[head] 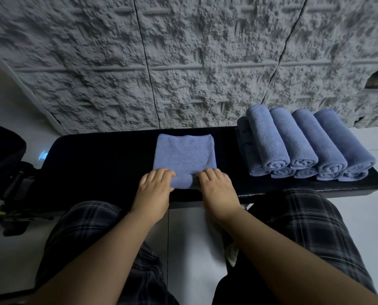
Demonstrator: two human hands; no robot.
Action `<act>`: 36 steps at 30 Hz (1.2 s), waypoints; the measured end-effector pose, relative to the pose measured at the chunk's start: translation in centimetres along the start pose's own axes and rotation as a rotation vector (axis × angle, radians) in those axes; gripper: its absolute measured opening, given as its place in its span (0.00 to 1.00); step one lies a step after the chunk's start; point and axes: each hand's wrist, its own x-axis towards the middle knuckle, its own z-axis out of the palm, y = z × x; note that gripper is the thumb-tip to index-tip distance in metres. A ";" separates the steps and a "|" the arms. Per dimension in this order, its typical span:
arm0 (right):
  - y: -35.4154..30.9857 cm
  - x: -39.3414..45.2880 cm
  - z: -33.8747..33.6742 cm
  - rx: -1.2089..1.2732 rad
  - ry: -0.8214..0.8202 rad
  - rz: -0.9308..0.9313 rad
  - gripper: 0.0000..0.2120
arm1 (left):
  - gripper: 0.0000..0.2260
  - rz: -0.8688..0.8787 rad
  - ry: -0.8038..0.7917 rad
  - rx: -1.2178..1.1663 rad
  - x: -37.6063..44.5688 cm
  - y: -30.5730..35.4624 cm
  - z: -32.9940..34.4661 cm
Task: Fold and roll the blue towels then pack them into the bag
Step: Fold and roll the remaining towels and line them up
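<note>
Now the left hand (154,190) and right hand (216,190) curl their fingers over the rolled near edge of a folded blue towel (184,154) on the black bench (100,159). Rolled towels (304,146) are stacked at right, the lower layer mostly hidden. A dark bag (1,148) is cut off at left.

Black padded table (109,159) before rough grey textured wall (183,62); pale tiled floor (192,238); plaid shorts (304,221) on knees.
</note>
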 end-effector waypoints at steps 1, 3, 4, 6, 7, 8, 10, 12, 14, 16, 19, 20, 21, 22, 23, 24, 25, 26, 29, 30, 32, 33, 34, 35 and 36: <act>0.2 0.1 -0.2 0.004 -0.029 0.001 0.18 | 0.16 -0.004 -0.005 -0.006 0.1 -0.1 0.0; 0.8 0.1 -0.3 0.069 -0.096 -0.002 0.16 | 0.10 -0.013 -0.035 -0.021 0.1 -0.1 -0.3; 1.1 0.1 -0.4 0.133 -0.115 0.012 0.15 | 0.08 -0.020 -0.052 -0.029 0.0 -0.1 -0.4; 1.2 0.1 -0.8 0.287 -0.151 0.068 0.12 | 0.08 -0.035 -0.102 -0.041 -0.1 0.0 -0.6; 1.3 0.2 -1.0 0.339 -0.180 0.094 0.10 | 0.09 -0.033 -0.125 -0.048 0.0 0.1 -0.8; 1.3 0.2 -1.2 0.363 -0.215 0.114 0.08 | 0.09 -0.025 -0.144 -0.048 0.0 0.2 -0.8; 1.3 0.3 -1.3 0.373 -0.258 0.141 0.07 | 0.10 -0.017 -0.166 -0.004 0.2 0.2 -0.8; 1.3 0.2 -1.2 0.330 -0.230 0.162 0.07 | 0.08 -0.038 -0.145 0.018 0.1 0.4 -0.9; 1.1 0.1 -0.7 0.188 -0.155 0.184 0.07 | 0.03 -0.042 -0.067 0.030 -0.1 0.5 -0.7; 0.8 0.0 -0.5 0.054 -0.003 0.165 0.05 | 0.07 -0.068 0.046 0.037 -0.3 0.6 -0.4; 0.3 -0.3 -0.6 -0.041 0.164 0.068 0.09 | 0.13 -0.037 0.141 0.050 -0.3 0.7 -0.5; 0.1 -0.4 -0.6 -0.046 0.168 0.039 0.11 | 0.14 -0.004 0.149 0.065 -0.4 0.8 -0.3; -0.2 -0.5 -0.5 -0.047 0.170 0.021 0.12 | 0.13 0.022 0.154 0.086 -0.6 0.8 -0.2; -0.4 -0.6 -0.5 -0.046 0.173 0.013 0.10 | 0.10 0.038 0.160 0.105 -0.8 0.9 0.0; -0.5 -0.6 -0.4 -0.040 0.177 0.012 0.07 | 0.09 0.035 0.154 0.105 -0.9 1.0 0.0; -0.5 -0.6 -0.3 -0.020 0.174 0.021 0.05 | 0.10 0.031 0.138 0.104 -1.0 1.1 0.0; -0.5 -0.7 -0.3 0.010 0.167 0.027 0.08 | 0.10 0.021 0.122 0.108 -1.0 1.2 -0.2; -0.5 -0.7 -0.3 0.043 0.150 0.032 0.10 | 0.09 0.020 0.113 0.113 -1.0 1.1 -0.1; -0.4 -0.8 -0.4 0.062 0.134 0.035 0.13 | 0.17 0.016 0.064 0.102 -0.9 1.0 -0.3; -0.2 -0.7 -0.2 0.039 0.126 0.026 0.15 | 0.19 0.011 0.044 0.099 -0.8 0.9 -0.4; 0.1 -0.6 0.1 -0.004 0.104 0.001 0.14 | 0.23 -0.004 -0.002 0.092 -0.6 0.8 -0.4; 0.3 -0.5 0.2 -0.018 0.090 -0.001 0.16 | 0.24 -0.011 -0.016 0.089 -0.5 0.7 -0.4; 0.5 -0.4 0.4 -0.028 0.087 0.000 0.18 | 0.24 -0.016 -0.024 0.088 -0.3 0.6 -0.3; 0.7 -0.3 0.5 -0.030 0.081 0.004 0.20 | 0.24 -0.020 -0.024 0.083 -0.2 0.5 -0.3; 0.7 -0.1 0.5 -0.027 0.085 0.003 0.20 | 0.23 -0.024 -0.020 0.076 -0.1 0.4 -0.3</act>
